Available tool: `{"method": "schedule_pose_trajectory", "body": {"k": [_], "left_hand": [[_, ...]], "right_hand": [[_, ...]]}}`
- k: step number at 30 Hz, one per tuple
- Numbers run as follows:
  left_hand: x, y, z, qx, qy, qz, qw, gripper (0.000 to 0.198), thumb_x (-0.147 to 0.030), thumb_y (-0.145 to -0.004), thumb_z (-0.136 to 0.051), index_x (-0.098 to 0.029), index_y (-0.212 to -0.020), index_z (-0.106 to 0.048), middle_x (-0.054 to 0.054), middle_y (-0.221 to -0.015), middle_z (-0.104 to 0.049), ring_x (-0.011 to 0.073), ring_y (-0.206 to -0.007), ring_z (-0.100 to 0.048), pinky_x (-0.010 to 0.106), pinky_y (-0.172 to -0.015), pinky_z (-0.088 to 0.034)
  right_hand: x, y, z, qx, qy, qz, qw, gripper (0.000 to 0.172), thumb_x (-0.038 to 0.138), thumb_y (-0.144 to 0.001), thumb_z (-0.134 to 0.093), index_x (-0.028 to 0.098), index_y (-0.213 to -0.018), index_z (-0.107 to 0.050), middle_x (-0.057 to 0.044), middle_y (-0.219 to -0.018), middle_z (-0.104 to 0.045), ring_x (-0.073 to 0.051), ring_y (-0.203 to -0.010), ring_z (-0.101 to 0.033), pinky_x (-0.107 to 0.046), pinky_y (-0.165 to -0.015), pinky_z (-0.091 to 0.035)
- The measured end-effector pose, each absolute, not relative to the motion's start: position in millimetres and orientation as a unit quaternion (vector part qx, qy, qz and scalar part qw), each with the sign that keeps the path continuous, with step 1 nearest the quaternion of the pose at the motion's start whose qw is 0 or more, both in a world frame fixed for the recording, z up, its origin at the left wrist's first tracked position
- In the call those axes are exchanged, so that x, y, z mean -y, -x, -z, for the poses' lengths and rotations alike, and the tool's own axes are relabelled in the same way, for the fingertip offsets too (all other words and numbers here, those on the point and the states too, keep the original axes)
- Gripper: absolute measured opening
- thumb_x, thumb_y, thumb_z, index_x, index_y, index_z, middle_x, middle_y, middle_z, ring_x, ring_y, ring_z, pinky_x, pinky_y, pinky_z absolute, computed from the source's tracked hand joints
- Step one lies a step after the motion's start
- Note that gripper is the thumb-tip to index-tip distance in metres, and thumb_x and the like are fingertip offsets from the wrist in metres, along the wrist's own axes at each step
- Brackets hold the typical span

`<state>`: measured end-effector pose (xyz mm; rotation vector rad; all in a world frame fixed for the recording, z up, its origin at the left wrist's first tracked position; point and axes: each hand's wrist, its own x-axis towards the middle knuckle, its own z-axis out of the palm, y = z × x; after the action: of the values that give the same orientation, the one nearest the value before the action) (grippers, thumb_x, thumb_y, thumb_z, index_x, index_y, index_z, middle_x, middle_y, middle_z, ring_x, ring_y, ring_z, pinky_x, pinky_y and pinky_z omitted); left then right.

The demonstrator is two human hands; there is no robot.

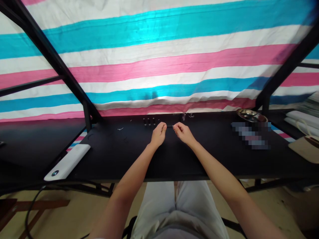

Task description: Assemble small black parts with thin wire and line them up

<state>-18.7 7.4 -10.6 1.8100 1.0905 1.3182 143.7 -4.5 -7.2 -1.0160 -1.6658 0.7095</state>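
Note:
My left hand [159, 134] is closed, pinching one end of a short, thin dark rod [169, 126] just above the black table. At the rod's other end, the fingers of my right hand [183, 133] are pressed together, with a small pale tip showing at them. Beyond my left hand stand three small dark cylinders [149, 121] in a row. Past my right hand, near the table's back edge, are a row of tiny pieces [176, 114] and a small greyish cylinder [183, 117]. Fine white thread-like scraps [191, 115] lie beside them.
The black table [112, 159] has a long white box-shaped device [68, 162] at its left. A shiny metal bowl [251, 115] and a blurred-out object [250, 135] are at the right. A beige bag [305, 147] sits farther right. Black frame posts [74, 89] and a striped sheet [169, 66] rise behind.

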Motion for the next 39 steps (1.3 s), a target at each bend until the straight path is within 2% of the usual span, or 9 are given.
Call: {"method": "schedule_pose_trajectory", "body": {"k": [7, 25, 39], "left_hand": [[-5.4, 18.5, 7.3, -0.409, -0.676, -0.532, 0.304, 0.041, -0.056, -0.083, -0.041, -0.020, -0.064, -0.049, -0.001, -0.055, -0.040, 0.0126, -0.053, -0.040, 0.025, -0.057, -0.034], [-7.1, 11.9, 8.4, -0.436, -0.605, -0.524, 0.411, 0.049, -0.059, -0.083, -0.035, -0.018, -0.058, -0.041, -0.006, -0.044, -0.035, 0.0060, -0.036, -0.032, 0.021, -0.039, -0.025], [-7.4, 15.2, 4.8, -0.448, -0.605, -0.533, 0.386, 0.053, -0.058, -0.083, -0.036, -0.017, -0.051, -0.042, -0.005, -0.038, -0.036, 0.0065, -0.032, -0.034, 0.021, -0.038, -0.026]], "right_hand": [[7.3, -142.3, 4.7, 0.697, 0.420, -0.295, 0.501, 0.035, 0.052, -0.085, -0.042, 0.020, -0.072, -0.049, 0.002, -0.056, -0.045, -0.010, -0.048, -0.040, -0.023, -0.045, -0.034], [7.6, -142.7, 2.9, 0.707, 0.403, -0.304, 0.495, 0.033, 0.051, -0.084, -0.043, 0.020, -0.076, -0.049, 0.002, -0.060, -0.048, -0.009, -0.050, -0.042, -0.022, -0.047, -0.035], [3.6, -147.2, 5.1, 0.720, 0.384, -0.313, 0.486, 0.028, 0.047, -0.084, -0.046, 0.020, -0.086, -0.051, 0.001, -0.068, -0.052, -0.009, -0.052, -0.046, -0.023, -0.051, -0.037]]}}
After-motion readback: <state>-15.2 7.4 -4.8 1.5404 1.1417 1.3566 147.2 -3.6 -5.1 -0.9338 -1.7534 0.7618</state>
